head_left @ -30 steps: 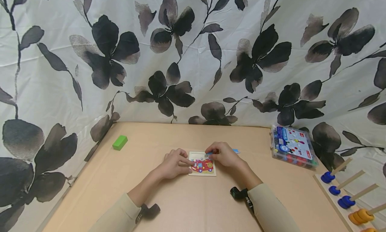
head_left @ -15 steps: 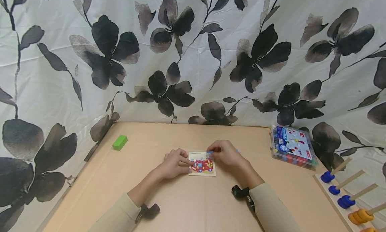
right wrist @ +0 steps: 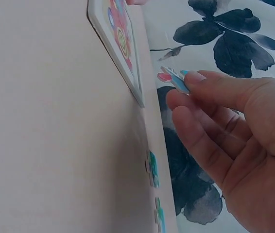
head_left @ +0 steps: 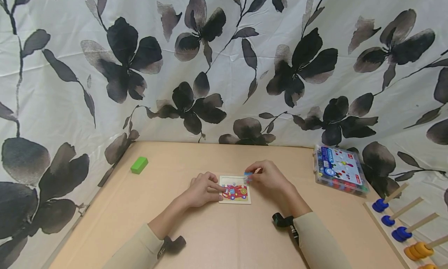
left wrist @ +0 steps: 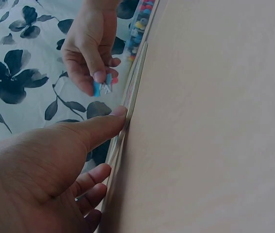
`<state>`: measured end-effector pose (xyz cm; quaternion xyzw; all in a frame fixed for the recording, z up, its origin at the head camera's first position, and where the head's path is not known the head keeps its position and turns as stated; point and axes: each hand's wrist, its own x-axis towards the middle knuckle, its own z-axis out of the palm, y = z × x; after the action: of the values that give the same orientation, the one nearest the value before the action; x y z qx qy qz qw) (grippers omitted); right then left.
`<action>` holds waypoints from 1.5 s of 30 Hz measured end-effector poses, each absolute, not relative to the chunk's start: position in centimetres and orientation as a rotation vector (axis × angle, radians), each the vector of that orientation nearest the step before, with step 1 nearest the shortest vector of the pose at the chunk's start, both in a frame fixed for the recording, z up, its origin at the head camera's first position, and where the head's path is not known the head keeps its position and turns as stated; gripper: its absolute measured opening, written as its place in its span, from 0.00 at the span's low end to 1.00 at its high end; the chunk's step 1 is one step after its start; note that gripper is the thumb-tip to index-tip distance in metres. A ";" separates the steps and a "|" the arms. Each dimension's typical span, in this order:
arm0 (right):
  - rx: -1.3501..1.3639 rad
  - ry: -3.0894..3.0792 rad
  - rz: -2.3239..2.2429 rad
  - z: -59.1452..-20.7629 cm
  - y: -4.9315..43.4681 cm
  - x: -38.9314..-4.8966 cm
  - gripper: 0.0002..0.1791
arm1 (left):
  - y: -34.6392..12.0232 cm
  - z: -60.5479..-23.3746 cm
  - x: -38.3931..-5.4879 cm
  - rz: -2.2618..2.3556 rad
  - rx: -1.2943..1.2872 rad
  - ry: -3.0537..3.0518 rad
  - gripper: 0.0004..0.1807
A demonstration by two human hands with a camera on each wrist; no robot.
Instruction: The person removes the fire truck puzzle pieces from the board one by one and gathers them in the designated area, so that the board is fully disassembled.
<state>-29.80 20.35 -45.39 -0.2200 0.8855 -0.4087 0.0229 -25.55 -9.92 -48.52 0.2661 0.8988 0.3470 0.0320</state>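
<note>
In the head view, a wooden jigsaw board (head_left: 236,201) with a red vehicle picture lies flat on the table. My left hand (head_left: 202,190) rests at its left edge, with fingertips on the picture. The left wrist view shows that thumb (left wrist: 109,127) extended against the board. Over the board's upper right corner, my right hand (head_left: 267,177) pinches a small jigsaw piece (right wrist: 177,82) between thumb and fingers. It is light blue with a pink spot. More jigsaw pieces (right wrist: 153,170) lie on the table beyond the board in the right wrist view; my right hand hides them in the head view.
A green block (head_left: 139,165) lies at the back left of the table. At the back right sits a clear plastic case (head_left: 339,170) of colourful parts. A wooden peg rack (head_left: 390,232) with blue and orange rings stands at the right edge. A floral cloth (head_left: 224,67) hangs behind.
My right hand has drawn slightly to the right and back from the board, raising the jigsaw piece and turning it. The left hand keeps its place on the board.
</note>
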 end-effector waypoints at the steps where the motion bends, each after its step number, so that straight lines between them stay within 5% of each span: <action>1: -0.673 2.728 -1.283 -45.3 20.5 -29.8 0.10 | -9.9 -48.5 -25.6 1.067 0.820 2.769 0.14; 45: -0.579 2.701 -1.511 -44.4 28.3 -30.5 0.15 | -9.9 -48.4 -25.5 1.066 0.812 2.766 0.14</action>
<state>-30.51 28.26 -44.36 -0.1839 0.8578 -0.4800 -0.0035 -25.48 -9.93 -48.40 0.2642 0.8993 0.3467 0.0341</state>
